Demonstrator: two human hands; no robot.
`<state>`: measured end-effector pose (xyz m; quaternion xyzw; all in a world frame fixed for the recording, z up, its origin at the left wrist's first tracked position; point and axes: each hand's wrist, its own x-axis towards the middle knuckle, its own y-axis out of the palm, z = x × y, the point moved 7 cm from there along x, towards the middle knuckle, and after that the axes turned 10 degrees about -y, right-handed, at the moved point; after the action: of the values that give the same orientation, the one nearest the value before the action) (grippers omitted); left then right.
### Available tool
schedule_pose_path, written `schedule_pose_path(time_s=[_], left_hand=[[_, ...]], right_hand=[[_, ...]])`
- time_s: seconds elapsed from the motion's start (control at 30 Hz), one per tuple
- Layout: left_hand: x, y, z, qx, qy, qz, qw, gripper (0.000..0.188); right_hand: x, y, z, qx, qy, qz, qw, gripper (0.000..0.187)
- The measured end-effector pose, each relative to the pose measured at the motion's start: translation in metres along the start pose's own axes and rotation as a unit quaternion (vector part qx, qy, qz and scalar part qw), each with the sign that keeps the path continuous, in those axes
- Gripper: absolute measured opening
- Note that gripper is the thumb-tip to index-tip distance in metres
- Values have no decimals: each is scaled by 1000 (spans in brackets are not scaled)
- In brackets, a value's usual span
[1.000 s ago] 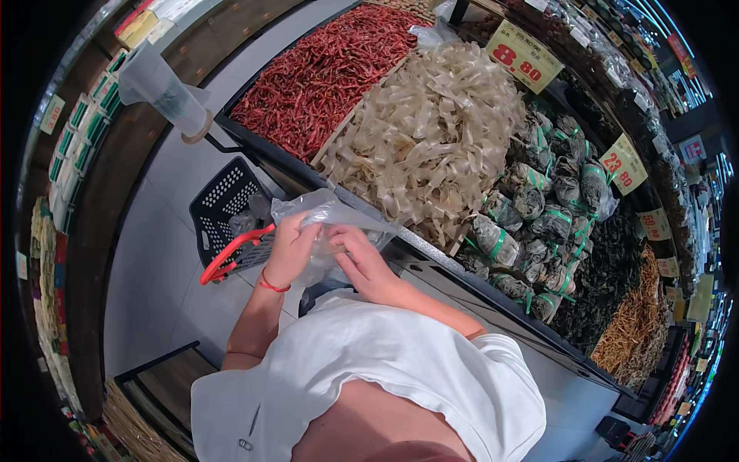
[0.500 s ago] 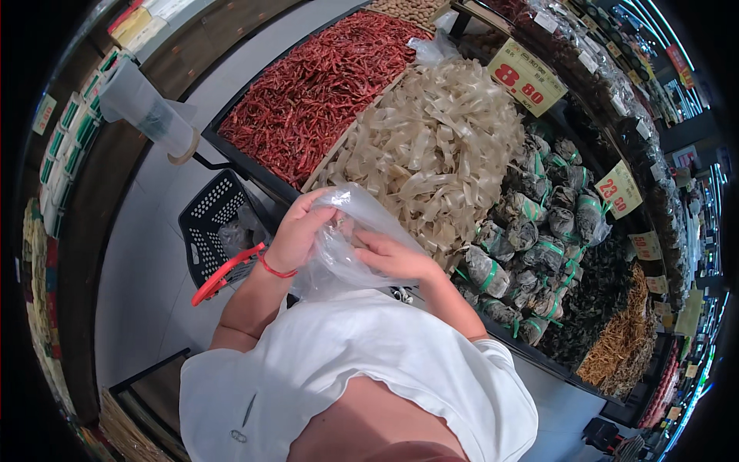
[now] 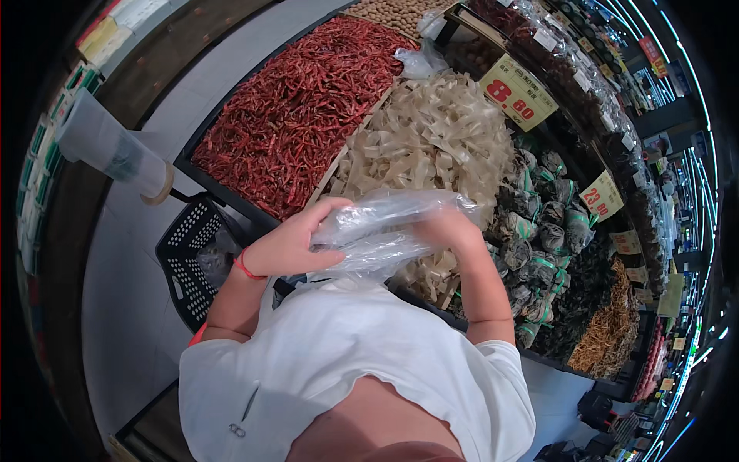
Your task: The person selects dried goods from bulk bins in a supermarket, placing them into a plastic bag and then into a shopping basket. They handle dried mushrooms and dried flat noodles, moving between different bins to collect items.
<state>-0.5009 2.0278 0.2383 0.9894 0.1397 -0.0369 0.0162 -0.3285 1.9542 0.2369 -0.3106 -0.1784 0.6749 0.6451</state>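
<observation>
A clear plastic bag [image 3: 369,219] stretches between my hands in front of my chest, over the near edge of the produce bin. My left hand [image 3: 292,242], with a red cord on its wrist, grips the bag's left end between thumb and fingers. At the other end, my right hand [image 3: 453,229] touches the bag. Motion smears its fingers and the film partly covers them, so their grip does not show. Just beyond the bag lies a heap of pale, translucent dried strips [image 3: 435,138].
Dried red chilies [image 3: 300,108] fill the bin's left section. Dark bundles tied with green bands [image 3: 543,219] lie to the right, beside thin brown dried strands [image 3: 608,327]. A black shopping basket [image 3: 192,262] holds a bagged item at left. A clear cylindrical container [image 3: 115,146] sticks out nearby.
The bag has been drawn out wider and more level between my hands. My right hand has moved right and up, while my left has shifted slightly left and lower.
</observation>
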Motion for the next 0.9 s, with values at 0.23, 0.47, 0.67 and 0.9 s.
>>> schedule_pose_path(time_s=[0.23,0.47,0.67,0.9], left_hand=[[40,-21,40,-128,-45,-20,991,33],[62,-20,28,-347,-36,-67,935,31],[75,-33,25,-388,-4,-73,919,34],[89,-22,41,-368,-10,-70,927,35]], right_hand=[[29,13,-21,-252,-18,100,962,31],[50,28,-11,-128,-92,79,984,29],[42,-14,12,-62,-211,-108,970,28],[11,-126,-67,-99,-41,-416,903,48]])
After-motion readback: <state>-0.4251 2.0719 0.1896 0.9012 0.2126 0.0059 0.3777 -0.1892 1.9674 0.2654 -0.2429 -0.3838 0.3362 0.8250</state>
